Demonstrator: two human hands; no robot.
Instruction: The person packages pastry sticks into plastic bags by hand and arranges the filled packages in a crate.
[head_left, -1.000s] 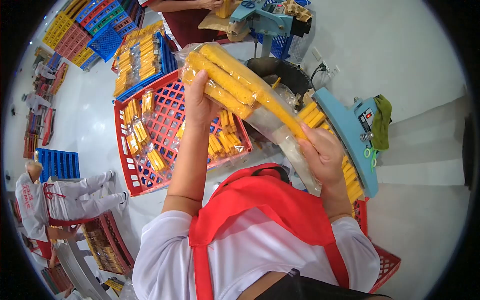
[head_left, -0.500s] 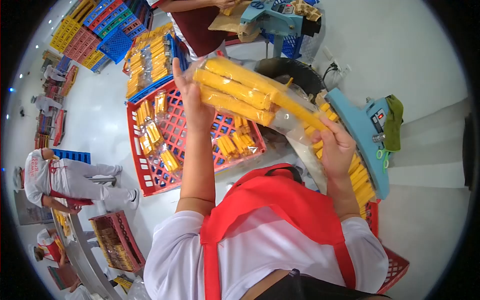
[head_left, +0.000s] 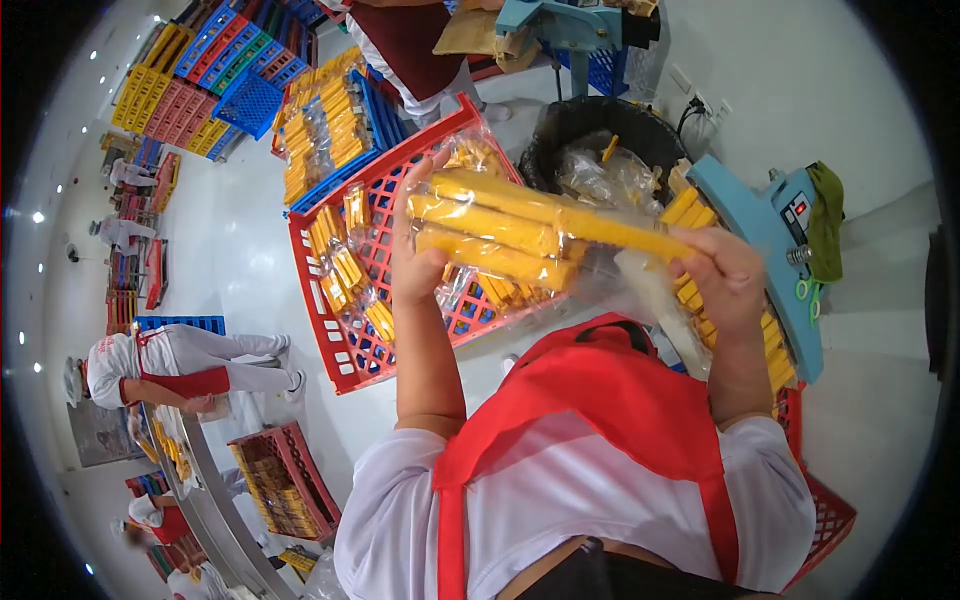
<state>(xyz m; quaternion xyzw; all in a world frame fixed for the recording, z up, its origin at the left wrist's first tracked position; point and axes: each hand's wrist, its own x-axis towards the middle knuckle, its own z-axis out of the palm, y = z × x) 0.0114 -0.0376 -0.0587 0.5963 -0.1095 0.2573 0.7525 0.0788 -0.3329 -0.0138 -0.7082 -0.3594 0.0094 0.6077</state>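
Note:
A clear plastic bag (head_left: 495,228) of several long yellow sticks stretches between my hands. My left hand (head_left: 415,245) is closed round the bag's left end, the thumb below and the fingers behind it. With thumb and fingers, my right hand (head_left: 725,270) pinches the far end of one yellow stick (head_left: 625,233), which slants out past the others toward the bag's right end. Whether plastic covers that end is unclear. Close to my right hand, a row of loose yellow sticks (head_left: 770,345) lies beside a blue sealing machine (head_left: 745,240).
A red crate (head_left: 335,350) with bagged yellow sticks stands beyond my left arm. Behind it are a blue crate (head_left: 375,135) of more bags and a black-lined bin (head_left: 540,140) of plastic scraps. Co-workers stand at the left and top. Green scissors (head_left: 808,297) hang by the machine.
The view has shifted, so the surroundings appear further right and more of the bin shows. Both hands still hold the bag and the stick; the stick lies flatter against the others.

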